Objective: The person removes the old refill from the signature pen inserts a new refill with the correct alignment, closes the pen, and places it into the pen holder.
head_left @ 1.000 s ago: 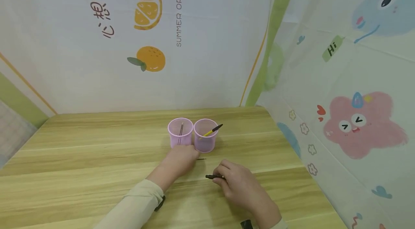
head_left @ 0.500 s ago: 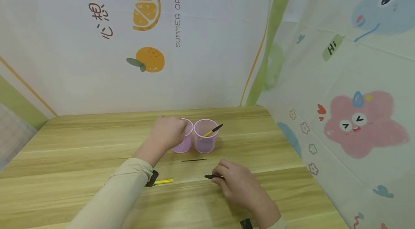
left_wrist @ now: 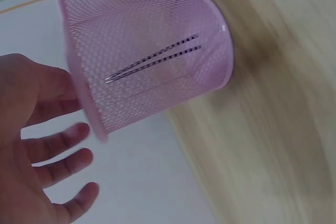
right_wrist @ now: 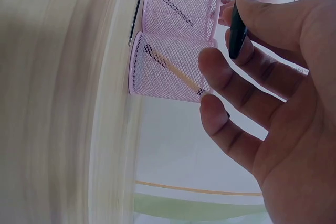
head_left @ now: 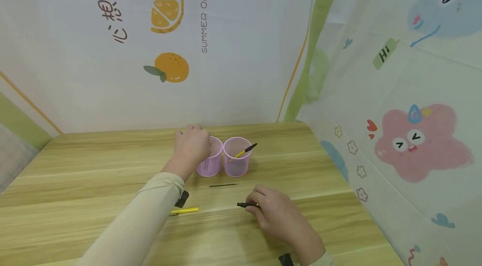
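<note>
My left hand (head_left: 192, 144) is at the rim of the left pink mesh pen cup (head_left: 209, 167), fingers spread in the left wrist view, with one finger partly hidden behind the rim. Inside that cup lean two thin pen refills (left_wrist: 168, 59). My right hand (head_left: 276, 213) pinches a short black pen piece (right_wrist: 239, 27) between thumb and fingers, low over the table's near side. Between the hands and the cups, one dark refill (head_left: 223, 185) lies on the wood. A yellow pen barrel (head_left: 188, 210) lies beside the left forearm, partly covered by it.
A second pink mesh cup (head_left: 236, 167) stands against the first on its right. A yellow pen (head_left: 242, 151) with a black end leans in it. Printed cloth walls (head_left: 241, 69) rise behind and right of the wooden table (head_left: 94, 165).
From the table in front of the cups, my left hand has moved up to the left cup's rim, then slightly left. This uncovers the refill and yellow barrel. The right hand stays in place.
</note>
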Demonstrator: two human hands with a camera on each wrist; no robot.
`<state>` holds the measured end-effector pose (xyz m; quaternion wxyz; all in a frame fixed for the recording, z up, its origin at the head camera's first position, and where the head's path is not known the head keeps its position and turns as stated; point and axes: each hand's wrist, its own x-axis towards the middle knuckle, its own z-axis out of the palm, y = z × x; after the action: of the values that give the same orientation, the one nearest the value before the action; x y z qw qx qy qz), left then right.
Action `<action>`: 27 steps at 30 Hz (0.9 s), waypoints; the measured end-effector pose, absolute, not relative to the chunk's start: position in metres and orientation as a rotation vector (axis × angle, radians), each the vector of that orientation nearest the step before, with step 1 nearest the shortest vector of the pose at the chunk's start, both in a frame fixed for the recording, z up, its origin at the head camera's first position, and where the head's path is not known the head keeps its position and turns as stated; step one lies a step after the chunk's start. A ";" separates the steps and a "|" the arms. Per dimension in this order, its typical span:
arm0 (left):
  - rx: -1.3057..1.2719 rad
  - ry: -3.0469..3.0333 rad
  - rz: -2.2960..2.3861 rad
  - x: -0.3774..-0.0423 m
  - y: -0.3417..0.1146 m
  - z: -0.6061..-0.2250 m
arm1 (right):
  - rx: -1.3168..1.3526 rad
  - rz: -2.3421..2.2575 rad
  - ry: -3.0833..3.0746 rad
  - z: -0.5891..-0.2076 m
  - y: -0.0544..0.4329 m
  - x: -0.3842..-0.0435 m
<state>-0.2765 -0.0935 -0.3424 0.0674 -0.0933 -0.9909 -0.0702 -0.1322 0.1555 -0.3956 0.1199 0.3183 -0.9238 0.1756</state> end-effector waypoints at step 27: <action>0.040 -3.140 -0.661 -0.296 -0.095 -0.359 | 0.927 0.539 -2.727 -0.399 0.157 -0.132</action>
<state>-0.2964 -0.0949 -0.3594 -0.0339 0.0125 -0.9779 -0.2059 -0.1320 0.1566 -0.3994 0.1055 0.3147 -0.9254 0.1830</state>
